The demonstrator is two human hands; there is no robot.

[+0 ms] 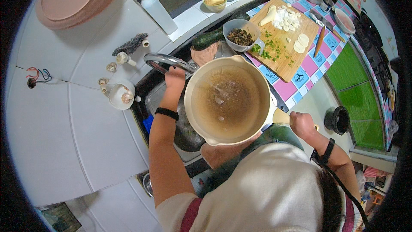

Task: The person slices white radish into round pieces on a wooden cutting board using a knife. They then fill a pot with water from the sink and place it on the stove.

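Observation:
A cream saucepan (257, 132) of cloudy brownish water (238, 109) is held over the sink (190, 135). My right hand (302, 124) is wrapped around its pale handle (281, 116). A thin stream runs from the chrome faucet (167, 58) into the pan and stirs up bubbles. My left hand (175, 76) is closed at the faucet, just under the curved spout; its fingertips are partly hidden. Beyond the pan's rim sits a clear measuring jug (229, 29) of chopped dark food (240, 37).
A wooden cutting board (283, 67) carries dough pieces (288, 22) and chopped greens (273, 46). Near the jug lies a dark green zucchini-like vegetable (207, 39). A pump bottle (158, 11) and a small bowl (215, 2) stand along the ledge. A rolling pin (319, 42) lies right of the board.

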